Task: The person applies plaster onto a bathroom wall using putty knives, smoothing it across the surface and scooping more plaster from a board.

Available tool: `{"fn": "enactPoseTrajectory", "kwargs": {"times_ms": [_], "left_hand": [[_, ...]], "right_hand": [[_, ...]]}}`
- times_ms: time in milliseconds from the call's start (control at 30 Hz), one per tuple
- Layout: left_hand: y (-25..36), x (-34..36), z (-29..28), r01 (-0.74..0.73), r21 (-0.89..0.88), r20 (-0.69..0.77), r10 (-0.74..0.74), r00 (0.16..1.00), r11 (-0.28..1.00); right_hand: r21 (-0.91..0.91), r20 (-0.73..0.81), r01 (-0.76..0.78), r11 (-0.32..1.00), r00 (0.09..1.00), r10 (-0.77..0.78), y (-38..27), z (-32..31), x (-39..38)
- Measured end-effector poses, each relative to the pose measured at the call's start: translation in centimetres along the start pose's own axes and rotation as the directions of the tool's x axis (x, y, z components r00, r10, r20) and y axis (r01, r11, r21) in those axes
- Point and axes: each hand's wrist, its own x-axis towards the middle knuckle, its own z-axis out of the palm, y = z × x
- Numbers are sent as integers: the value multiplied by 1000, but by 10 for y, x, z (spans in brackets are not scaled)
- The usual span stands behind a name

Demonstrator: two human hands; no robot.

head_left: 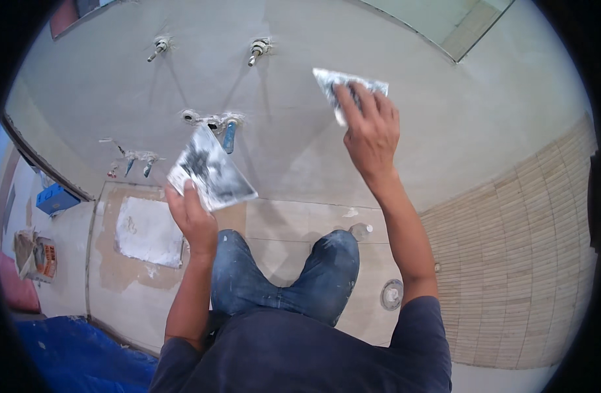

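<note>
My left hand (194, 219) grips a flat metal scraper (225, 173) by its lower left edge, thumb on its face. Grey-black smears cover the shiny blade, which is held up in front of the wall below the pipe outlets. Higher up and to the right, my right hand (374, 134) has its fingers spread over the back of a second metal scraper (324, 78). That blade is at the grey plastered wall (300, 137); whether its edge touches is hard to tell. The wall looks smooth, with slightly darker streaks.
Two valve stems (159, 50) (257, 51) jut from the wall, above outlets with a blue plug (229, 136). More pipe ends (140, 157) stick out lower left. A white sheet (150, 229), floor drain (391, 295), blue box (56, 198) and blue tarp (84, 357) surround me. Narrow tiles (510, 249) line the right.
</note>
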Motion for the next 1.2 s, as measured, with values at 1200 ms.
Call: {"fn": "enactPoseTrajectory", "kwargs": {"times_ms": [1200], "left_hand": [[-33,-78,-116,263,110,-88,-254,963,958]], "right_hand": [[-85,332,496,864,832,-445,-50,233,-243]]}}
